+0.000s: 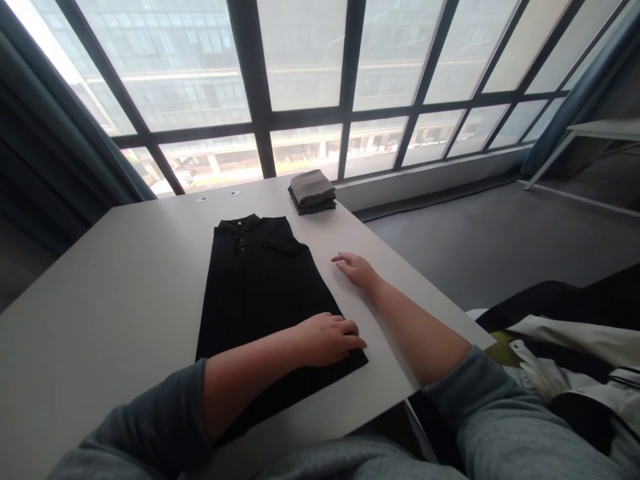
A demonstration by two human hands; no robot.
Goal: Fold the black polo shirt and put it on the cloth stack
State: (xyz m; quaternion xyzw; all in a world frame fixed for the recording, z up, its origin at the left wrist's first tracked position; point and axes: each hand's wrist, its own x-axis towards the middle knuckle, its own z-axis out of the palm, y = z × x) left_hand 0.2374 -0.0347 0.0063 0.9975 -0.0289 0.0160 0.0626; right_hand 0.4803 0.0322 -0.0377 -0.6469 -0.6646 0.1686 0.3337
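Observation:
A black polo shirt point(250, 287) lies flat on the white table point(110, 300), its collar and buttons toward the window and one short sleeve folded over its right side. My left hand point(327, 340) rests palm down on the shirt's lower right part, its fingers curled near the side edge; whether they grip the cloth is hidden. Just right of the shirt, my right hand point(353, 268) is over the table with fingers apart, holding nothing. Beyond both hands, a stack of folded grey and dark cloth point(313, 190) sits at the table's far edge.
Clothes in black, white and green are piled point(560, 353) at the lower right, beside the table. Large windows point(305, 60) run along the far side. A blue curtain point(65, 120) hangs at the left, and another white table point(605, 130) stands at the far right.

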